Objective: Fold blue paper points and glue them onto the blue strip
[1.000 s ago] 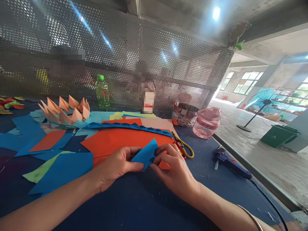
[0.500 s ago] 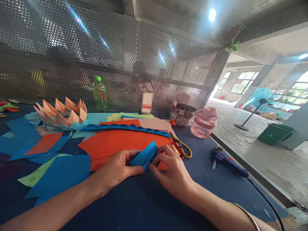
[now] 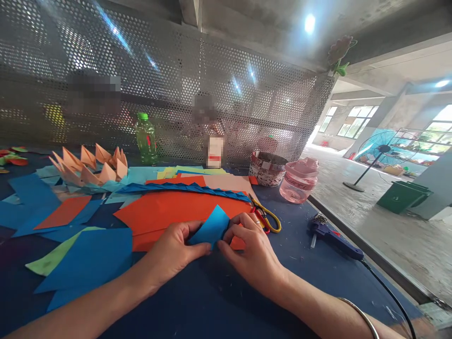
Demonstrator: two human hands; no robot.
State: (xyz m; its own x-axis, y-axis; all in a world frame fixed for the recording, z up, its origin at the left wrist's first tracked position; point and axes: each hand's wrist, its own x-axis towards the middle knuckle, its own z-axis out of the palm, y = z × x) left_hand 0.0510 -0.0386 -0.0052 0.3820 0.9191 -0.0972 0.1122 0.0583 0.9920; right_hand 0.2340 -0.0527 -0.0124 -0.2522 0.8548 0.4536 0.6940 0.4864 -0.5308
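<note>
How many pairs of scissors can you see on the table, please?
1: the yellow-handled scissors, lying just beyond the right hand, beside the orange paper. Others may lie hidden under paper.

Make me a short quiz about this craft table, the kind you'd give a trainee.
1. What is held between the left hand and the right hand?
2. True or false: the hot glue gun lies to the right of the yellow-handled scissors.
3. Which is farther from the hands: the green plastic bottle or the orange paper sheet?

Key:
1. A piece of blue paper.
2. True.
3. The green plastic bottle.
</note>
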